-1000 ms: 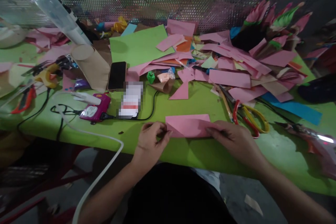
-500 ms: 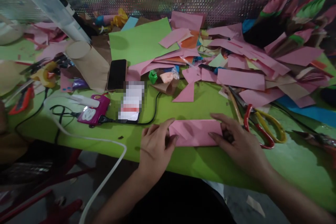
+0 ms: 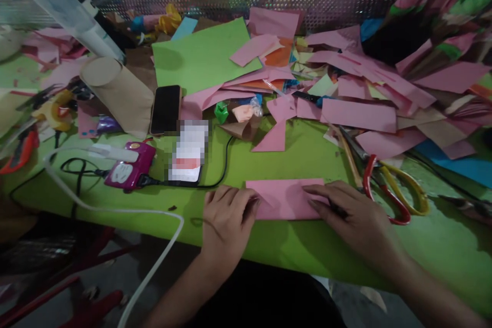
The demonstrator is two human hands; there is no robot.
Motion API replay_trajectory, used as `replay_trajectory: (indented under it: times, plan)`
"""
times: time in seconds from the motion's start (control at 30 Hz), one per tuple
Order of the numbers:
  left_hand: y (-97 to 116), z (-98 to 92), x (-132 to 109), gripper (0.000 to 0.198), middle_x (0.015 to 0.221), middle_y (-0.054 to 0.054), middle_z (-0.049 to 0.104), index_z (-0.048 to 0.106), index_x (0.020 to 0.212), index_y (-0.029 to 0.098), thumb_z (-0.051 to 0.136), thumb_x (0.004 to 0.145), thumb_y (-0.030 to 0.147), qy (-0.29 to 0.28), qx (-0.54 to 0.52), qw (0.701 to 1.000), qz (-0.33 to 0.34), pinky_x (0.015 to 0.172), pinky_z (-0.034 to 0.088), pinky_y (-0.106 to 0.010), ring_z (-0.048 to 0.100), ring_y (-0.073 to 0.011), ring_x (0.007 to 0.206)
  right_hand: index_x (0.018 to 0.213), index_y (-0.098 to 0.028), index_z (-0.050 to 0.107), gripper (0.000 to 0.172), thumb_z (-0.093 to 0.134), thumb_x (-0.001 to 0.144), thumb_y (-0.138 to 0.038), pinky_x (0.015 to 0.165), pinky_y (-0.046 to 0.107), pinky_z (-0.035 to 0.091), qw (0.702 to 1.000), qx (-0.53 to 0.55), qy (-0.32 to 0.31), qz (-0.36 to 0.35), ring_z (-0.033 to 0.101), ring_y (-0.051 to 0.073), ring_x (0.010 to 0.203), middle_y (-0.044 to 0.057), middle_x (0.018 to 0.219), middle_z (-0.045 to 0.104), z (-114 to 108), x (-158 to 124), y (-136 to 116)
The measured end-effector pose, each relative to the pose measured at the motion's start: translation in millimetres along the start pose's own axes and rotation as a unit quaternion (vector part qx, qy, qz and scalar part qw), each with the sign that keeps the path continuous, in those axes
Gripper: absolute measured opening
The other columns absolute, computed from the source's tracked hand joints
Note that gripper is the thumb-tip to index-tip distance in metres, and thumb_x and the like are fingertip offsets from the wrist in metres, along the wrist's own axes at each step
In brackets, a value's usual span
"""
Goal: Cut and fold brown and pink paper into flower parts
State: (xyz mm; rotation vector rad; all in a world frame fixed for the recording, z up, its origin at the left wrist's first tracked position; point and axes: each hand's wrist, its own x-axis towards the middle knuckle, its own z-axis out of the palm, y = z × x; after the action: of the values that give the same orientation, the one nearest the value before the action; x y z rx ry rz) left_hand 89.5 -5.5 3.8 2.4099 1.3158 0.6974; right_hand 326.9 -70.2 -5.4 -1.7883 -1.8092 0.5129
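Note:
A folded strip of pink paper (image 3: 286,202) lies along the front of the green-covered table, with a crease or raised flap showing near its left end. My left hand (image 3: 226,218) is closed on that left end, fingertips and thumb pinched together at the edge. At the other end, my right hand (image 3: 351,215) has its thumb and index finger on the paper's surface, close together, while its other fingers are curled and partly hidden. Just right of it lie scissors with red handles (image 3: 371,187) and a yellow-handled pair (image 3: 407,195).
Pink paper scraps (image 3: 359,115) and a green sheet (image 3: 203,61) are heaped behind. To the left are a black phone (image 3: 166,110), a lit phone (image 3: 188,154), a magenta power box (image 3: 132,166) with cables, and a brown paper tube (image 3: 119,97). A white cable (image 3: 154,261) hangs over the front edge.
The pink paper now lies flatter on the table. My right index finger has moved from the far edge down onto its surface, nearer the thumb. The view has shifted slightly.

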Motion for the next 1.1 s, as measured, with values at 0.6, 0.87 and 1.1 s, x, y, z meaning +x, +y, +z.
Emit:
replay_trajectory:
  times: [0.6,0.87,1.1]
  plan:
    - [-4.7,0.9,2.7,0.005,0.076,-0.001,0.066,0.062,0.090,0.019,0.058,0.093,0.018,-0.012,0.016,0.999,0.030,0.071,0.037,-0.034,0.055,-0.0214,0.077,0.116,-0.021,0.068,0.025,0.050,0.099,-0.026,0.066,0.029,0.055,0.997,-0.051,0.021,-0.050,0.068,0.018,0.079,0.007,0.091,0.070,0.8,-0.1,-4.8]
    - [-6.8,1.1,3.2,0.009,0.076,-0.002,0.066,0.061,0.091,0.020,0.054,0.095,0.020,-0.022,0.028,0.999,0.041,0.070,0.038,-0.034,0.056,-0.0218,0.077,0.116,-0.021,0.068,0.026,0.049,0.099,-0.026,0.066,0.029,0.055,0.998,-0.042,0.026,-0.046,0.068,0.018,0.078,0.007,0.091,0.069,1.0,-0.5,-3.6]
    - [-6.8,0.9,3.9,0.010,0.076,-0.002,0.067,0.062,0.091,0.019,0.053,0.095,0.019,-0.023,0.038,0.998,0.045,0.069,0.037,-0.034,0.055,-0.0220,0.076,0.118,-0.022,0.067,0.027,0.047,0.100,-0.028,0.065,0.028,0.054,0.998,-0.047,0.024,-0.043,0.068,0.018,0.077,0.006,0.090,0.069,1.0,-0.2,-3.6]
